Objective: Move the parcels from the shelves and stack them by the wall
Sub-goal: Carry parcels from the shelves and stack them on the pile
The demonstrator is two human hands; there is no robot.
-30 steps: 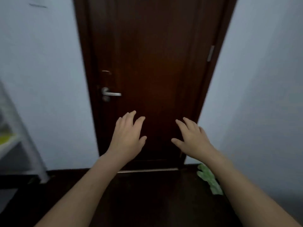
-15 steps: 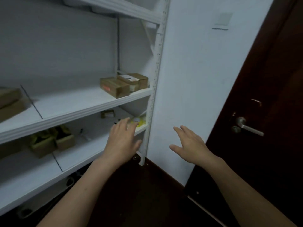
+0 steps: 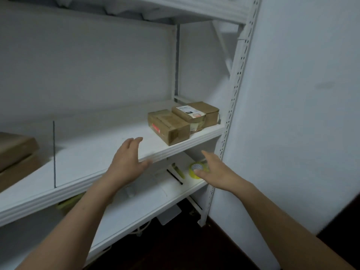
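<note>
Two brown parcels are sitting at the right end of the middle shelf (image 3: 93, 152), a little right of the frame's centre. The plain parcel (image 3: 168, 126) is lying nearest the shelf's front edge, and the labelled parcel (image 3: 191, 114) is sitting just behind and to the right of it, the two apparently touching. The left hand (image 3: 126, 164) is hovering at centre frame over that same front edge, fingers straight and spread, holding nothing. The parcels are lying up and to the right of its fingertips, near but apart. The right hand (image 3: 216, 170) is hanging lower right of centre, below the parcels, palm turned leftward, fingers loosely extended and empty. It is overlapping a yellow tape roll (image 3: 194, 168) on the lower shelf (image 3: 152, 195) — whether it is touching the roll cannot be told. More brown boxes (image 3: 16, 152) are lying stacked at the left edge of the frame, on the same middle shelf. The white shelving is standing against pale walls, its perforated upright post (image 3: 234, 94) running down beside the wall (image 3: 302, 114) on the right — and a dark floor (image 3: 165, 248) is showing along the bottom.
</note>
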